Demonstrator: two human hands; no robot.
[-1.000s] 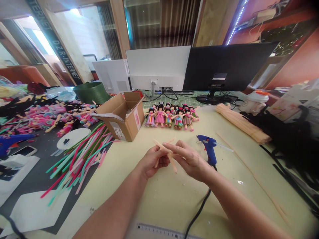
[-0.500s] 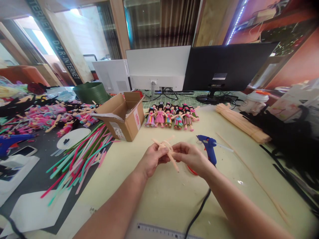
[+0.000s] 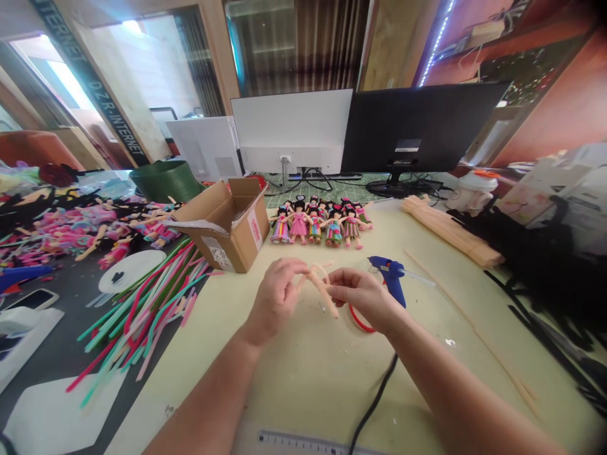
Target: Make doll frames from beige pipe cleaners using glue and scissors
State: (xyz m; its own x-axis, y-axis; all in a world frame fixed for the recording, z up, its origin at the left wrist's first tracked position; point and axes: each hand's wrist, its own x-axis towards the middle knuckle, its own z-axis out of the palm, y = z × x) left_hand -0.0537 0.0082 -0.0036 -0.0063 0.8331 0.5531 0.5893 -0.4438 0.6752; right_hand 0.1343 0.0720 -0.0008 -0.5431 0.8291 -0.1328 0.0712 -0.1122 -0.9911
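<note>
Between my hands, above the table, is a bent beige pipe cleaner point(image 3: 321, 291), with a thicker twisted length slanting down to the right and a thin loop beside it. My left hand point(image 3: 281, 289) has its fingers closed on the upper left part. Thumb and fingers of my right hand point(image 3: 358, 294) pinch the loop's right side. Just right of that hand lies a blue hot glue gun point(image 3: 392, 278). Near its wrist a red ring-shaped thing point(image 3: 360, 321) shows, partly covered by the hand. A single long beige pipe cleaner point(image 3: 467, 319) lies farther right.
Several finished dolls point(image 3: 317, 224) lie beyond my hands beside an open cardboard box point(image 3: 232, 237). Coloured pipe cleaners point(image 3: 142, 309) are heaped at left. A beige bundle point(image 3: 450, 230) sits back right. A black cable point(image 3: 374, 404) and ruler point(image 3: 303, 442) are near the front.
My left hand has shifted left and turned, fingers now over the top of the beige pipe cleaner. The right hand keeps its pinch. The whole view has shifted slightly.
</note>
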